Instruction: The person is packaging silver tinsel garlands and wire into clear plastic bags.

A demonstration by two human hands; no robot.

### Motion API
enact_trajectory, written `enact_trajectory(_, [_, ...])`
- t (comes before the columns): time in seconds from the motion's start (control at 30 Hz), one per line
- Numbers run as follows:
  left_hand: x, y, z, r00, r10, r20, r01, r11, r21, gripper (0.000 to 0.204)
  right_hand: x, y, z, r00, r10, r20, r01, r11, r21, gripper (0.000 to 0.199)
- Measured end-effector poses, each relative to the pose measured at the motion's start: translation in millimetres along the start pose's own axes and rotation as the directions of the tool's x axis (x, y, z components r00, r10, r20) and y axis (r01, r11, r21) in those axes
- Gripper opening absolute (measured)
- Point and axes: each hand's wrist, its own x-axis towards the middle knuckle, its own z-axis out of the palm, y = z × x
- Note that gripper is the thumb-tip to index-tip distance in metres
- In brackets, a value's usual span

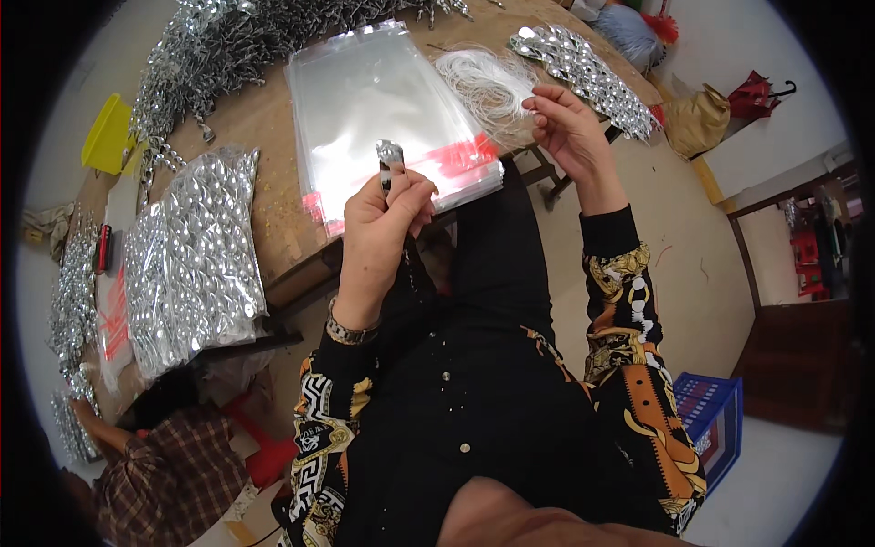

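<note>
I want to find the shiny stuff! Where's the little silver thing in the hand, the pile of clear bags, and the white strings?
Silver piece point(389, 157), head view, its top end above the left hand's fingers.
Clear bags point(378, 100), head view, middle of the top bag.
White strings point(488, 87), head view, middle of the bundle.

Counts on the desk point(273, 210)

Two hands, one stack of clear bags point(383, 100), one bundle of white strings point(488, 82), one yellow tray point(108, 132), one blue crate point(715, 410); shiny silver pieces beyond counting.

Even, fairly bright indoor light fell from above; shadows were soft. Glare whitened the stack of clear plastic bags point(387, 109) and sparkled on the silver pieces. Fisheye distortion bent straight edges near the dark circular rim, where detail softened.
</note>
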Motion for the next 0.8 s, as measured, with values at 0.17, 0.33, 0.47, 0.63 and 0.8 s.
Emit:
enact_trajectory(0.17, [-1.4,-0.8,2.1,0.999,0.037,0.008,-0.037,0.999,-0.021,0.01,-33.9,0.8,0.4,0.991,-0.104,-0.078,0.084,0.968,-0.235,0.017])
enact_trajectory(0.33, [-3.8,-1.8,8.6,0.998,0.033,0.048,-0.032,0.999,-0.004,0.01,-70.8,8.1,-2.8,0.901,-0.433,-0.035,0.034,0.152,-0.988,0.019])
enact_trajectory(0.47, [-7.0,-4.7,15.0,0.995,0.01,0.104,-0.017,0.998,0.064,0.01,-93.1,6.4,26.9,0.94,-0.341,-0.011,0.272,0.769,-0.579,0.019])
enact_trajectory(0.63, [-10.8,-13.1,26.2,0.983,0.018,0.185,-0.051,0.983,0.174,0.012,-118.7,10.4,79.2,0.981,-0.13,0.142,0.176,0.905,-0.388,0.021])
enact_trajectory(0.8, [-9.4,-17.3,29.1,0.981,-0.009,0.192,-0.029,0.98,0.195,0.012,-117.8,23.4,83.4,0.978,-0.048,0.205,0.154,0.827,-0.541,0.016])
